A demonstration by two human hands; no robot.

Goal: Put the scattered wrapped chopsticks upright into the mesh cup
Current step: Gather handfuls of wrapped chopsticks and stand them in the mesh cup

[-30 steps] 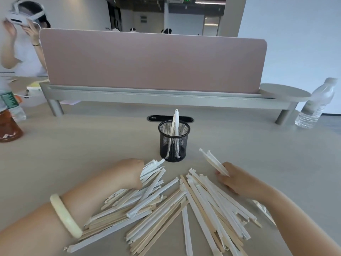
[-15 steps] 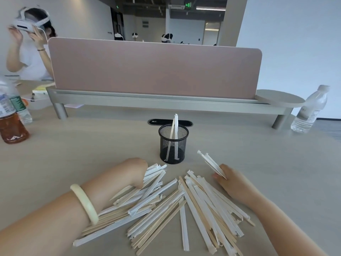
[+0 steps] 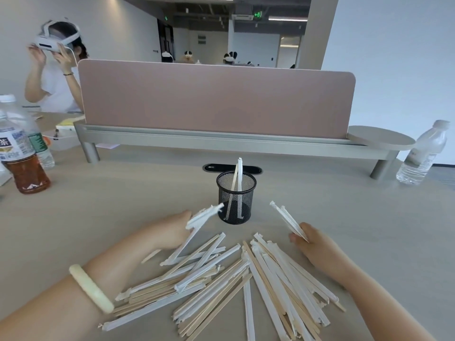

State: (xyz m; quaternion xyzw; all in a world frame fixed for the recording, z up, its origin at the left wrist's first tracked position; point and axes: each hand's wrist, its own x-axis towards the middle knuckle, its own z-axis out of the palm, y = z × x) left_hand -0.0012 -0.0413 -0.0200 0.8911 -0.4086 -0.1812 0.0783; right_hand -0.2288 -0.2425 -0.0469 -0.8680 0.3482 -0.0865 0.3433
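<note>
A black mesh cup (image 3: 235,196) stands upright on the table's middle with two or three wrapped chopsticks (image 3: 238,173) leaning inside it. A big pile of wrapped chopsticks (image 3: 229,279) lies fanned out in front of me. My left hand (image 3: 170,230), with a pale bangle on the wrist, grips a small bundle of chopsticks (image 3: 205,214) lifted off the pile, tips pointing toward the cup's left side. My right hand (image 3: 311,244) holds a few chopsticks (image 3: 286,219) angled up and left, to the right of the cup.
A pink divider (image 3: 216,99) on a grey shelf crosses the back. A tea bottle (image 3: 23,163) stands at the left, a water bottle (image 3: 423,153) at the right. A black cable slot (image 3: 211,167) lies behind the cup. A person with a headset (image 3: 55,70) sits back left.
My left hand has closed on a bundle and raised it off the pile toward the cup. My right hand still holds its chopsticks, slightly higher. The camera has tilted up.
</note>
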